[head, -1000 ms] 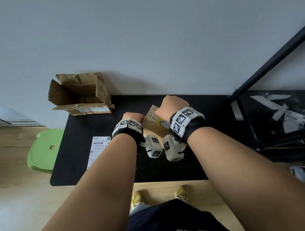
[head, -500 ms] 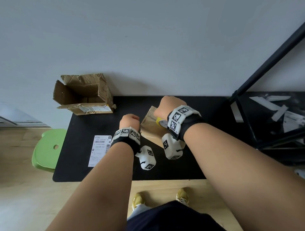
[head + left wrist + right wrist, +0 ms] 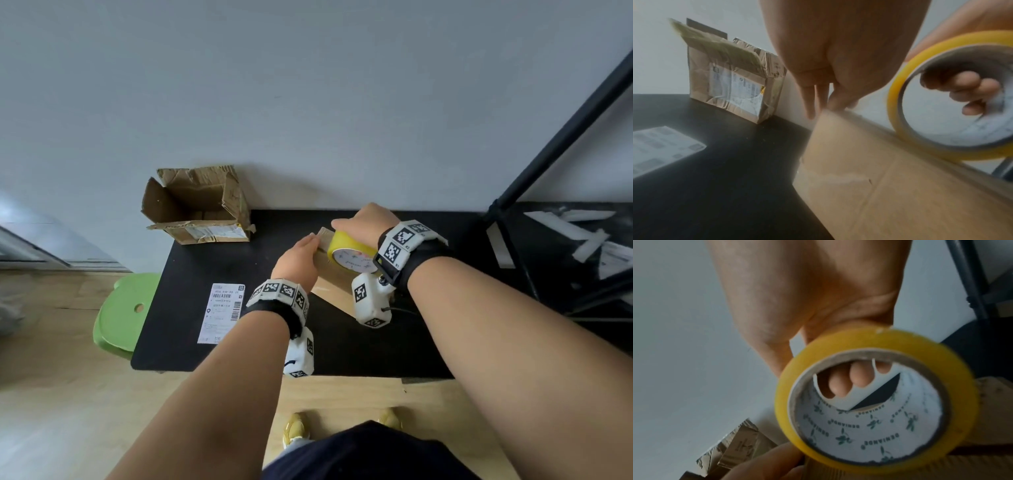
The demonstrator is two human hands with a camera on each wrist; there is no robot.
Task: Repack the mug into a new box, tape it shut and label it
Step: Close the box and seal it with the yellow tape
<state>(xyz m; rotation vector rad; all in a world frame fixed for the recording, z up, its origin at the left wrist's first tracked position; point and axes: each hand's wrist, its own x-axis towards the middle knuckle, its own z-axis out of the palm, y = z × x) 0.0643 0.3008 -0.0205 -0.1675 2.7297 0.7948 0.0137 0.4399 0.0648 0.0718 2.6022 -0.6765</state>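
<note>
A: Where does the new box (image 3: 337, 281) sit?

B: On the black bench (image 3: 212, 260), toward its far middle, turned at an angle to the bench edge. It is plain brown cardboard. The mug cannot be seen in any view.

A: And the right hand (image 3: 368, 224)?

B: Its grip is clenched on the yellow tape roll (image 3: 346, 255). In the right wrist view the fingers (image 3: 840, 382) pass through the roll's core, with the thumb over the outer rim. The roll stands on edge on top of the box, near its far end.

A: The left hand (image 3: 298, 265)?

B: It lies against the left side of the box at the far corner, fingers straight and pointing away from the person. In the left wrist view the fingertips (image 3: 812, 104) reach just past the top edge of the box. The grip there is released; it presses rather than clasps.

A: Do the hands touch?

B: They are close, with the roll just beside the left fingertips, but I cannot tell whether they touch.

A: What else is on the bench?

B: A white shipping label (image 3: 222, 311) lies flat near the left edge, well apart from the box. An old torn cardboard box (image 3: 198, 205) stands open at the far left corner against the wall, with a worn label on its side. A green stool (image 3: 126, 315) stands on the floor left of the bench.
</note>
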